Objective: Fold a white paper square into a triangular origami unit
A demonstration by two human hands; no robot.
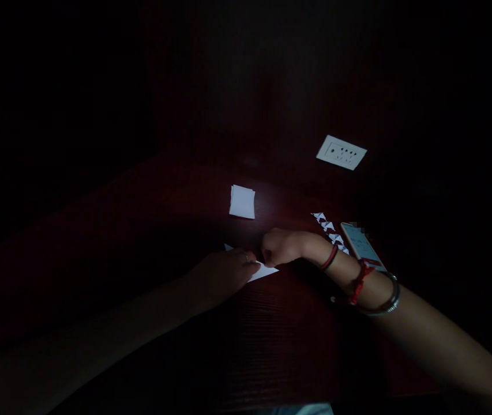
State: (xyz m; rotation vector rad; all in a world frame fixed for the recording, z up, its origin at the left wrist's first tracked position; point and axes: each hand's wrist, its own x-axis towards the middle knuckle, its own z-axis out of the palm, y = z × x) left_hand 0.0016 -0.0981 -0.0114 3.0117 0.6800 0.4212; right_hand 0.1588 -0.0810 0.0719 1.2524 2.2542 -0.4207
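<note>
A small white paper piece (263, 270) lies on the dark red wooden table (271, 346), folded to a point. My left hand (222, 274) rests flat on its left part, fingers pressing it down. My right hand (281, 246) is curled into a fist with its fingertips pushed onto the paper's upper right edge. Red thread bands and a metal bangle circle my right wrist. The scene is very dark.
A stack of white paper squares (242, 202) lies beyond the hands. A row of small folded paper triangles (330, 229) sits to the right, beside a phone (362, 246) with a lit screen. A white wall socket (341, 152) is at the back right.
</note>
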